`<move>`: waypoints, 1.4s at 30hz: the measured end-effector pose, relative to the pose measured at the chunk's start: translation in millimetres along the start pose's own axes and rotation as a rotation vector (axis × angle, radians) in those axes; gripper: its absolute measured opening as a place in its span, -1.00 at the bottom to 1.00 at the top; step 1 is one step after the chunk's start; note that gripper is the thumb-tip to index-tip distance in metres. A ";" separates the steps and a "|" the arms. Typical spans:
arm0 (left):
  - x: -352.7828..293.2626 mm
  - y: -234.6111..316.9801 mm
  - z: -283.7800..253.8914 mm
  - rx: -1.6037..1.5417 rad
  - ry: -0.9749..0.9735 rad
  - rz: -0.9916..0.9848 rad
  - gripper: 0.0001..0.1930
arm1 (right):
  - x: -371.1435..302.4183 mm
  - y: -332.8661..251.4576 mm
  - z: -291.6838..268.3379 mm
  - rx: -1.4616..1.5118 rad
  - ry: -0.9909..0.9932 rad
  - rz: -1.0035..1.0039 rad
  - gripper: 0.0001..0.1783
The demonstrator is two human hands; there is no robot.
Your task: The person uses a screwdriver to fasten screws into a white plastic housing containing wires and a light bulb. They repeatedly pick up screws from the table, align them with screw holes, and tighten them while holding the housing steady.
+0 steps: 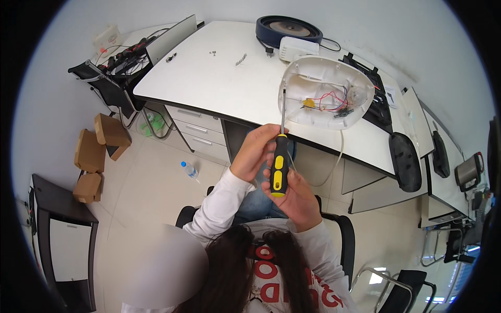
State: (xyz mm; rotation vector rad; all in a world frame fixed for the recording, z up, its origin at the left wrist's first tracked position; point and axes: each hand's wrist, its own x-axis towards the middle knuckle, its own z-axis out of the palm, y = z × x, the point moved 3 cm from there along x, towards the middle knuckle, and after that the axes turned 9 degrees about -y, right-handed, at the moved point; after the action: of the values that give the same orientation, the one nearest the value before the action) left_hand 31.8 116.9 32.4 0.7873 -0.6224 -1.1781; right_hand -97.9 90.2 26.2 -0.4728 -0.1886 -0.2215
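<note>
A screwdriver (279, 169) with a black and yellow handle is held upright between my two hands, its long metal shaft pointing away from me. My right hand (300, 198) wraps the lower part of the handle. Around the shaft's base and the handle's top, the fingers of my left hand (255, 151) are closed. Beyond the hands lies an opened white plastic housing (326, 117) at the desk's edge, with red and blue wires (331, 96) and a yellow part (309, 103) inside. The screwdriver's tip overlaps the housing's left side in view; whether it touches cannot be told.
On the white desk (198, 73) lie a row of screws (241, 59) and a few small pieces (212, 52). Behind the housing stand a white box-like device (297, 48) and a round dark-blue fan-like unit (288, 28). A black tool case (378, 109) sits at the right.
</note>
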 end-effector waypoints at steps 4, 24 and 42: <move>-2.2 0.8 -10.8 0.175 0.115 0.053 -0.67 | 3.3 4.3 0.7 -0.100 0.156 0.004 -0.59; -4.6 21.5 24.4 0.209 0.146 -0.063 -0.62 | 7.1 -37.5 -1.8 -0.012 -0.162 0.421 -0.49; -0.4 17.0 -0.6 0.058 -0.116 -0.092 -0.61 | -0.4 -5.1 -18.7 -0.061 0.087 0.300 -0.31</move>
State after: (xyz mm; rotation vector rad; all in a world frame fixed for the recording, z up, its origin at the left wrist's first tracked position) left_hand 41.7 120.5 45.8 0.8077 -0.7246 -1.3018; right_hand -97.2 77.0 11.9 -0.5440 -0.0245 0.0466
